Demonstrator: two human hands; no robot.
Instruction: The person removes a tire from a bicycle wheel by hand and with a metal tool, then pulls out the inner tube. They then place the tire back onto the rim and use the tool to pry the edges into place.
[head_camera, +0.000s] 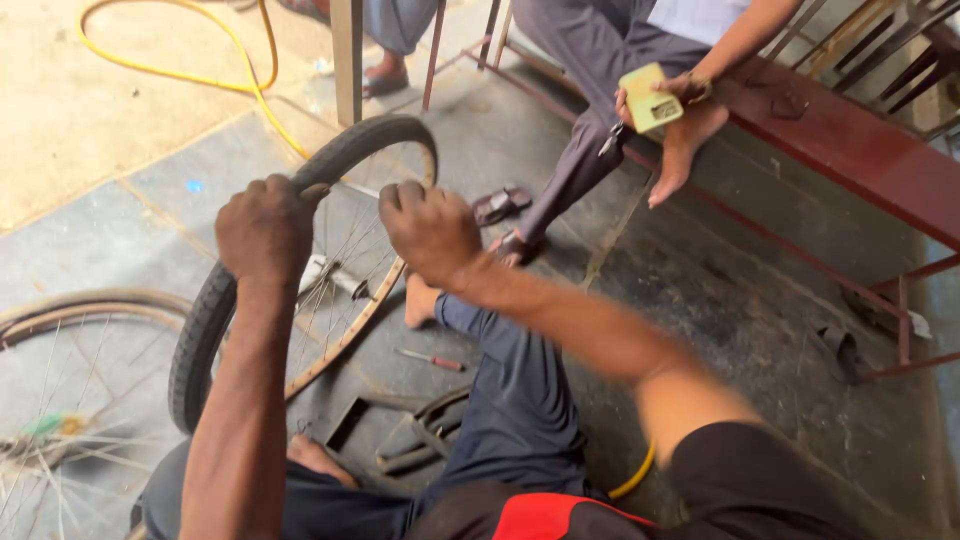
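A grey stone floor (700, 300) with a sandy patch beyond carries the work. A bicycle wheel (330, 270) stands tilted on its edge in front of the person, its black tyre (200, 330) arcing from lower left up to the top. The left hand (265, 230) is closed over the tyre at the upper rim; the right hand (430, 232) curls shut just beside it on the same arc, the nearer one to the tyre's top. A screwdriver (430, 358) lies on the floor below. A yellow hose (250, 80) trails behind, and another person sits on a red bench (850, 150) holding a phone (648, 98).
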